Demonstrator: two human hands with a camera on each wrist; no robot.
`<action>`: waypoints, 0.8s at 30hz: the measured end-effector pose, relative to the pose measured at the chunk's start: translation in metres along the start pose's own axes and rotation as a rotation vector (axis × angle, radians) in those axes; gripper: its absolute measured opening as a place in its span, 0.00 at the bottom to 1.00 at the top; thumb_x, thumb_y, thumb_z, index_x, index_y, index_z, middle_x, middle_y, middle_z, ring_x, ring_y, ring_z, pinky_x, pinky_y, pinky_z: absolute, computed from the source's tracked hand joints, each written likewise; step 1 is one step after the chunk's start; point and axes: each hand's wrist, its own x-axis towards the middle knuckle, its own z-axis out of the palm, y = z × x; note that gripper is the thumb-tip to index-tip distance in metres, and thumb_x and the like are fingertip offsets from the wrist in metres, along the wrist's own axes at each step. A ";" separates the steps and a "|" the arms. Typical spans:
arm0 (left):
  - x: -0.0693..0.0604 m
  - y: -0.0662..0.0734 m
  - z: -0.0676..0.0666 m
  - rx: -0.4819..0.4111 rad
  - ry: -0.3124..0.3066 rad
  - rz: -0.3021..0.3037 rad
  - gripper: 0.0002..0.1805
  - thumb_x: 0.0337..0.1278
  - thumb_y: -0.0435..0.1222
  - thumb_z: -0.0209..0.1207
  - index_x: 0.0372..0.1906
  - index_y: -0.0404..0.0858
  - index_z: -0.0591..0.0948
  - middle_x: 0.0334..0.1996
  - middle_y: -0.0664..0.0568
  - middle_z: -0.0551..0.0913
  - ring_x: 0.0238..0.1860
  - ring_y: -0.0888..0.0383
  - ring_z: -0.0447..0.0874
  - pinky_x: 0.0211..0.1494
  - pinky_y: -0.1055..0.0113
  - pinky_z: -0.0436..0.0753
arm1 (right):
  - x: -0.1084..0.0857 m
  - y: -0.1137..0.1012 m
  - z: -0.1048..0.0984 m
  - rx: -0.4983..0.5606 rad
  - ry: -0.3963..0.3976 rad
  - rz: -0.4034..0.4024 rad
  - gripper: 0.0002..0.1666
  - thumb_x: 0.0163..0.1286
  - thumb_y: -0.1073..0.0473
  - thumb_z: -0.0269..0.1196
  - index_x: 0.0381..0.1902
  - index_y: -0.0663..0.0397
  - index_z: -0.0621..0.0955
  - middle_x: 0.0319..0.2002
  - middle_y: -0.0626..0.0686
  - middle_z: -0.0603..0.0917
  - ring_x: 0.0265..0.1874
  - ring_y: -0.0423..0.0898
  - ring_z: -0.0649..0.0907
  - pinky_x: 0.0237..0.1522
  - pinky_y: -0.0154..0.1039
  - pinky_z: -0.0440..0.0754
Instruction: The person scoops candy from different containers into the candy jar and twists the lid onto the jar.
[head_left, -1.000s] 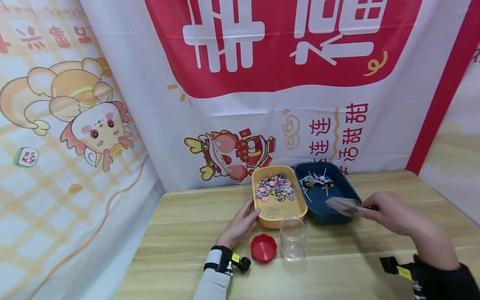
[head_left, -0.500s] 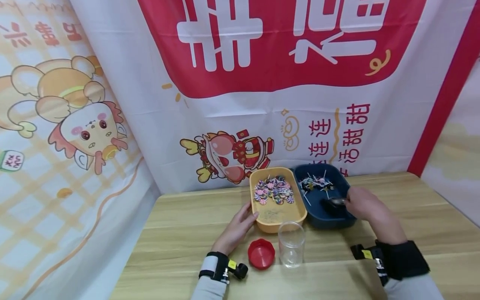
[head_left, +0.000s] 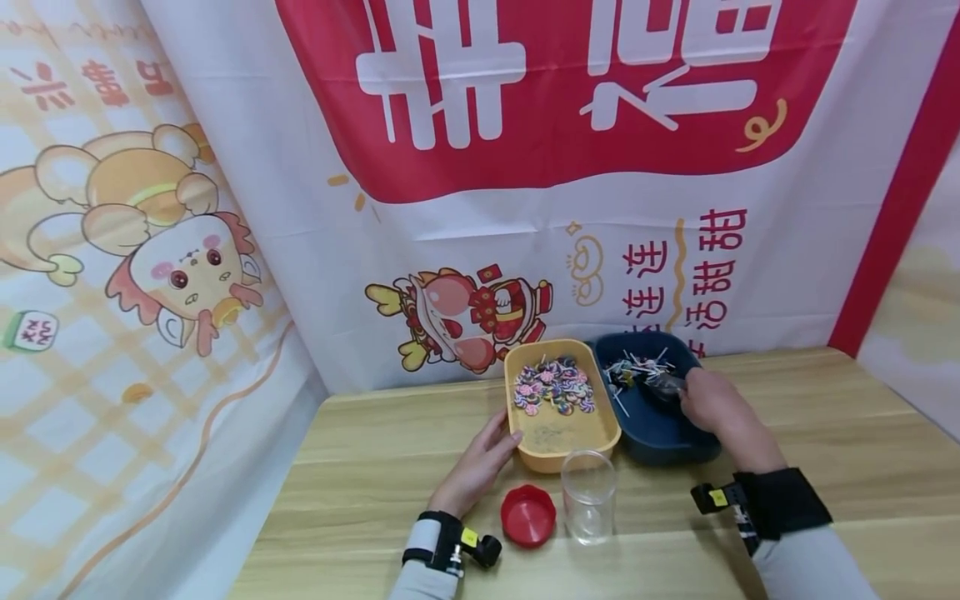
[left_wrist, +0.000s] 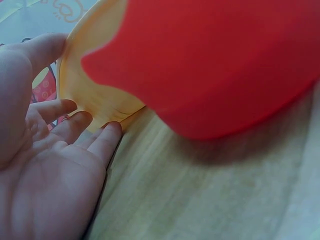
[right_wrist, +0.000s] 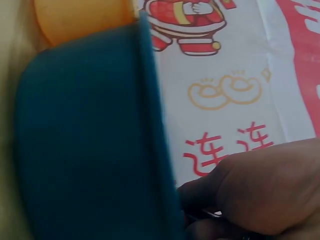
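Observation:
My right hand [head_left: 720, 408] grips the handle of a small scoop [head_left: 665, 384] over the dark blue bin [head_left: 667, 440]. The scoop's blade is down among white-stemmed pieces like tiny lollipops [head_left: 637, 367]. In the right wrist view the bin's wall [right_wrist: 95, 135] hides the scoop's blade. My left hand [head_left: 476, 467] rests with relaxed fingers against the left side of the yellow bin [head_left: 562, 437]; its fingertips [left_wrist: 112, 132] touch the outer wall. Swirled, colourful candy-like pieces [head_left: 553, 385] lie at the back of the yellow bin.
A red scalloped lid [head_left: 528, 517] lies in front of the yellow bin. Beside it stands a clear jar [head_left: 589, 500], close to that bin's front. A printed cloth [head_left: 450, 233] hangs behind the wooden table [head_left: 375, 467]. The two bins stand side by side.
My right hand has moved left over the blue bin, lowering the scoop into it and then pushing it back to the stemmed pieces. My left hand stays against the yellow bin.

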 end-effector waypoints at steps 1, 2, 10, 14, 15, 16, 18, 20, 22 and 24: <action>0.000 0.000 0.000 0.003 0.002 -0.008 0.44 0.72 0.52 0.59 0.83 0.48 0.51 0.83 0.49 0.49 0.81 0.49 0.50 0.81 0.53 0.60 | 0.001 0.001 0.002 0.004 0.001 0.010 0.12 0.74 0.66 0.55 0.37 0.75 0.78 0.30 0.63 0.80 0.29 0.55 0.78 0.34 0.50 0.81; -0.001 0.000 0.001 0.005 0.005 -0.015 0.44 0.72 0.52 0.59 0.83 0.49 0.51 0.83 0.49 0.49 0.81 0.50 0.51 0.80 0.54 0.61 | 0.002 0.001 0.004 0.012 0.000 0.023 0.13 0.75 0.66 0.54 0.37 0.74 0.78 0.30 0.62 0.79 0.28 0.55 0.78 0.33 0.49 0.80; -0.002 0.001 0.001 0.012 0.005 -0.015 0.44 0.72 0.53 0.58 0.83 0.48 0.51 0.83 0.48 0.49 0.81 0.49 0.51 0.80 0.54 0.61 | 0.009 0.004 0.023 0.025 0.087 -0.008 0.13 0.74 0.67 0.54 0.32 0.72 0.79 0.29 0.64 0.81 0.29 0.57 0.80 0.36 0.56 0.82; -0.001 0.000 0.002 0.019 -0.010 -0.010 0.45 0.72 0.53 0.58 0.83 0.47 0.50 0.83 0.47 0.49 0.81 0.49 0.51 0.80 0.53 0.61 | 0.012 0.009 0.031 0.061 0.079 0.016 0.15 0.76 0.66 0.52 0.32 0.71 0.80 0.27 0.61 0.78 0.28 0.55 0.78 0.33 0.52 0.80; 0.000 -0.001 0.002 0.021 -0.012 -0.009 0.45 0.71 0.53 0.58 0.83 0.47 0.51 0.83 0.47 0.49 0.81 0.49 0.52 0.80 0.54 0.62 | 0.013 0.011 0.033 0.064 0.078 0.018 0.15 0.77 0.66 0.52 0.31 0.70 0.80 0.26 0.60 0.78 0.27 0.55 0.78 0.33 0.52 0.79; 0.000 -0.001 0.001 0.023 -0.013 -0.007 0.46 0.71 0.54 0.59 0.83 0.48 0.51 0.83 0.48 0.50 0.81 0.49 0.52 0.80 0.54 0.62 | 0.014 0.012 0.035 0.067 0.078 0.019 0.16 0.77 0.65 0.52 0.31 0.69 0.80 0.26 0.59 0.77 0.27 0.55 0.78 0.32 0.50 0.79; 0.001 -0.002 0.001 0.028 -0.014 0.006 0.45 0.71 0.54 0.59 0.83 0.47 0.51 0.82 0.47 0.50 0.80 0.48 0.53 0.80 0.53 0.62 | 0.016 0.012 0.037 0.066 0.083 0.019 0.16 0.77 0.65 0.52 0.31 0.69 0.80 0.26 0.59 0.78 0.27 0.54 0.78 0.32 0.50 0.78; 0.001 -0.002 0.000 0.028 -0.014 0.012 0.44 0.72 0.53 0.58 0.83 0.48 0.51 0.82 0.47 0.51 0.80 0.48 0.53 0.80 0.53 0.62 | 0.018 0.012 0.039 0.064 0.089 0.025 0.16 0.77 0.65 0.52 0.32 0.70 0.80 0.27 0.61 0.79 0.28 0.55 0.79 0.32 0.51 0.79; 0.001 -0.003 0.000 0.034 -0.011 0.016 0.42 0.74 0.51 0.56 0.83 0.48 0.52 0.82 0.47 0.51 0.80 0.48 0.53 0.80 0.53 0.63 | 0.020 0.010 0.041 0.060 0.071 0.042 0.16 0.78 0.65 0.52 0.36 0.73 0.80 0.29 0.63 0.80 0.28 0.55 0.79 0.32 0.51 0.79; 0.000 -0.004 0.000 0.038 -0.010 0.020 0.40 0.76 0.50 0.55 0.83 0.48 0.52 0.82 0.47 0.51 0.80 0.48 0.53 0.80 0.52 0.62 | 0.021 0.008 0.043 0.064 0.014 0.081 0.16 0.79 0.65 0.50 0.40 0.73 0.79 0.31 0.64 0.80 0.29 0.55 0.80 0.31 0.49 0.80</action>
